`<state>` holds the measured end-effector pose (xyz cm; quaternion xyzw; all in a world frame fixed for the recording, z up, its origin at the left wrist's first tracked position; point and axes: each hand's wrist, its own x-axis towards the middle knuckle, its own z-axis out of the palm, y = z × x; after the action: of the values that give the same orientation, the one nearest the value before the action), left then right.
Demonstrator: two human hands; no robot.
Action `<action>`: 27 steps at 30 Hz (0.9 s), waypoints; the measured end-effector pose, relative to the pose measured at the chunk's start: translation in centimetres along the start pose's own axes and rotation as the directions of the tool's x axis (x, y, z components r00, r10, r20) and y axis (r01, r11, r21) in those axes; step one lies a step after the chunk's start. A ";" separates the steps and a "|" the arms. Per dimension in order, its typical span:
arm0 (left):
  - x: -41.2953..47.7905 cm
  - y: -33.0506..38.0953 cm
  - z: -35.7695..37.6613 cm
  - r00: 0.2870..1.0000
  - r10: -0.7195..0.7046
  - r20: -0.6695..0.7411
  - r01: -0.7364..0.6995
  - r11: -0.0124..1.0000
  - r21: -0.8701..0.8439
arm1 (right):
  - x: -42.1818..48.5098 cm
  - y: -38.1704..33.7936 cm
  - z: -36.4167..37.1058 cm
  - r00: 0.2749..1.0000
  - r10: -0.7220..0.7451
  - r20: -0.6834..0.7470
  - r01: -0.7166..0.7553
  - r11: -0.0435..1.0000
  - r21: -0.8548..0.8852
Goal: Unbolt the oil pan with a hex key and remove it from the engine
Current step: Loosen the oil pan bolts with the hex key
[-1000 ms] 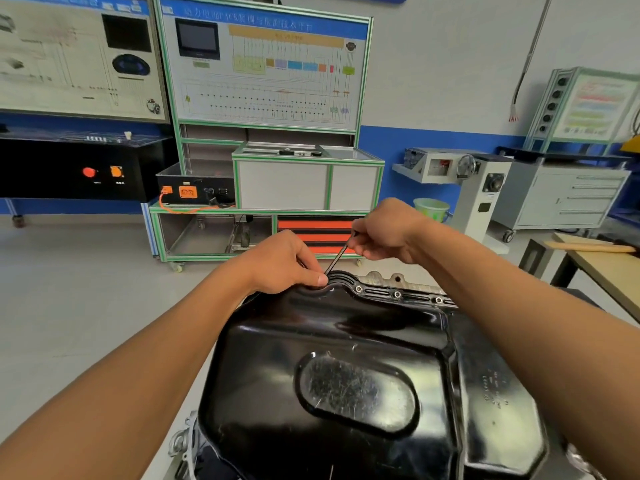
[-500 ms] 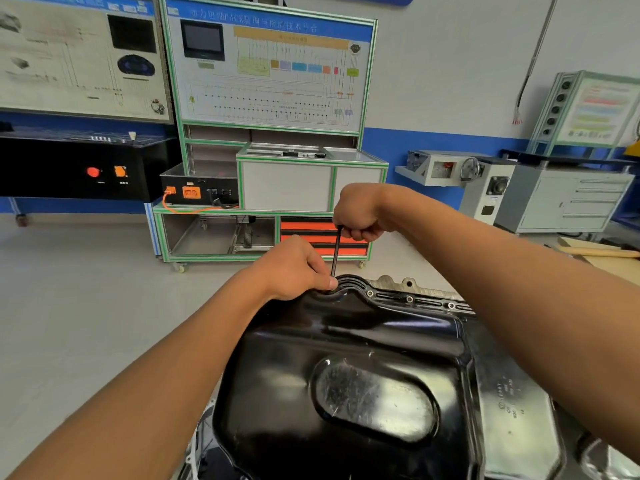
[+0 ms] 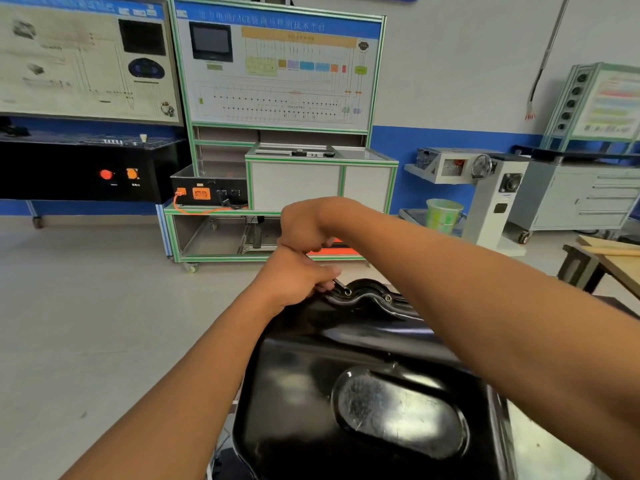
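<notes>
Below, glossy oil pan, slim hex key

My right hand has swung the hex key round to the left. The key leaned right of the bolt, passed through upright, and now leans left. That hand now sits just above my left hand. My left thumb has left the oil pan rim, and thumb and fingers now pinch the key's lower shaft.
</notes>
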<state>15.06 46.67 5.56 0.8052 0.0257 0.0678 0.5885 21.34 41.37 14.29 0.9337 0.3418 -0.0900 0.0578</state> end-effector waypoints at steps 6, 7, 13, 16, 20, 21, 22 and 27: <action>-0.4 0.1 -0.8 0.978 -0.189 -0.092 0.188 0.982 -0.020 | 0.4 1.3 1.4 0.992 -0.031 0.118 -0.022 0.905 0.424; -0.6 0.3 -0.9 0.970 -0.237 -0.044 0.236 0.971 -0.023 | 0.4 1.3 1.7 0.991 -0.045 0.127 -0.020 0.885 0.465; -1.7 0.4 -2.2 0.926 -0.374 0.054 0.378 0.914 -0.148 | 0.2 0.6 1.8 0.979 -0.145 0.144 0.036 0.816 0.577; -2.8 0.7 -3.2 0.949 -0.315 -0.006 0.299 0.906 -0.299 | 0.0 0.2 0.7 0.992 -0.122 0.014 0.080 0.733 0.675; -4.0 0.4 -3.9 0.993 -0.058 -0.107 0.044 0.991 -0.126 | -1.5 2.6 -0.3 0.987 0.040 -0.157 0.121 0.464 0.878; -4.2 0.2 -3.7 0.995 -0.012 -0.094 0.007 0.998 -0.057 | -2.1 3.3 0.2 0.983 0.078 -0.166 0.118 0.421 0.899; -4.3 0.0 -3.4 0.996 0.024 -0.084 -0.024 1.000 0.005 | -2.8 3.9 0.9 0.978 0.115 -0.172 0.115 0.391 0.913; -3.3 -0.1 -2.7 0.989 0.133 -0.066 -0.118 0.974 0.194 | -5.4 5.8 4.9 0.905 0.366 -0.216 0.171 0.151 0.974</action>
<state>11.44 48.85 6.02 0.8543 0.0044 0.1336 0.5023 20.39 32.74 10.89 0.7602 0.1405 -0.0899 -0.6279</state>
